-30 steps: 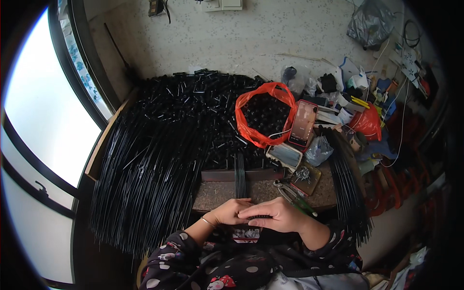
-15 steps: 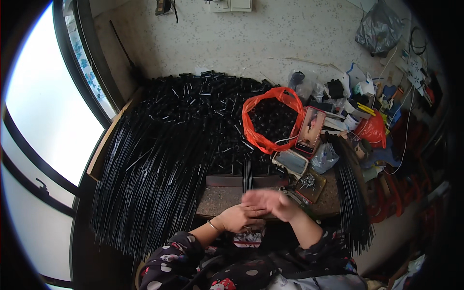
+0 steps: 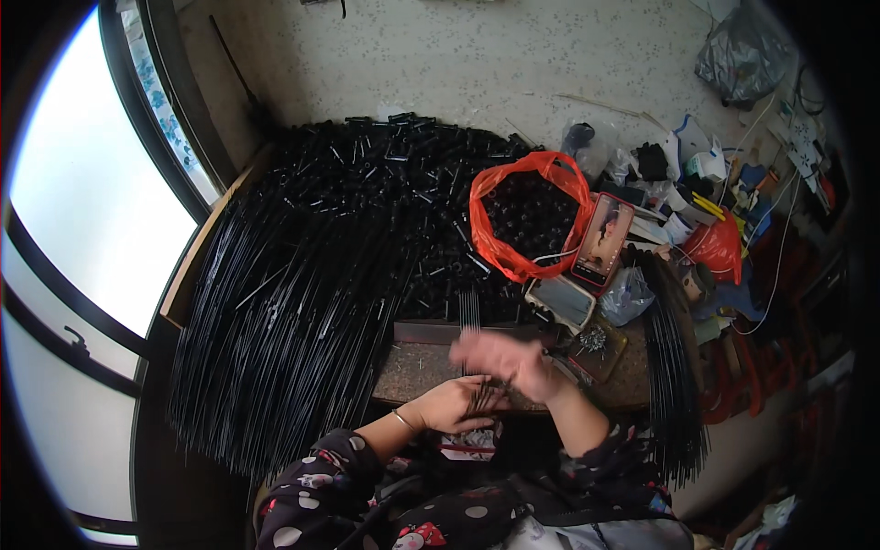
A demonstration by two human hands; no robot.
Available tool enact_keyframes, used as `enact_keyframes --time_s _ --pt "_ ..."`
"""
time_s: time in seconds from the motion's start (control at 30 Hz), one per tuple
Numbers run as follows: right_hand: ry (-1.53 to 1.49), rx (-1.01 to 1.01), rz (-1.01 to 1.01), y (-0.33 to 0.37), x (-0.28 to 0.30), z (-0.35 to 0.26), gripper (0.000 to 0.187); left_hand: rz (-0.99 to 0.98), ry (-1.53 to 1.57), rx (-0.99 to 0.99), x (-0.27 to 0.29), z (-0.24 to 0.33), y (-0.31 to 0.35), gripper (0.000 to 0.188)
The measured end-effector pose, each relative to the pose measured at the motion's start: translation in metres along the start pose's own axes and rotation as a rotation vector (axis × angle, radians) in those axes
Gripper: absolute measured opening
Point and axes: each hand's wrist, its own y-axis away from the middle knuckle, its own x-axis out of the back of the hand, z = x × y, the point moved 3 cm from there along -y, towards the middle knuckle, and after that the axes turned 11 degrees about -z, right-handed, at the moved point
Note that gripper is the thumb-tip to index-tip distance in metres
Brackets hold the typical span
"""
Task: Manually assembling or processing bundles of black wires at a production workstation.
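Several thin black rods [image 3: 469, 308] stand side by side at the bench's front, crossing a dark low strip [image 3: 417, 332]. My left hand [image 3: 451, 405] is closed around their near ends, just past the bench edge. Above it, my right hand [image 3: 504, 359] lies stretched out flat over the rods, blurred by motion, and seems to hold nothing. Its palm hides the middle of the rods. Below my left hand, a small red and white box [image 3: 467, 451] is partly hidden.
Long black rods [image 3: 284, 339] cover the left, with a heap of short black tubular parts [image 3: 367, 170] behind. A red bag [image 3: 484, 246] of black parts, a phone [image 3: 605, 236], a pale-framed tray [image 3: 561, 304] and a small dish of metal pins [image 3: 594, 343] stand right. More rods [image 3: 674, 385] hang there.
My right hand has shifted slightly up and left over the rods. My left hand has moved little and still grips them. The whole view has shifted slightly.
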Motion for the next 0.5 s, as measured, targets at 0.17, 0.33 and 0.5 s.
enact_keyframes --time_s 0.17,0.33,0.5 --pt "0.518 -0.195 0.335 0.024 -0.046 -0.003 0.021 0.106 0.044 0.06 -0.002 -0.009 0.009 0.053" --pt "0.748 -0.086 0.399 0.016 -0.075 -0.03 0.024 0.151 0.028 -0.031 0.005 0.003 0.008 0.04" --pt "0.701 -0.114 0.102 0.013 -0.079 -0.073 0.029 0.191 0.196 0.062 0.012 0.014 0.007 0.035"
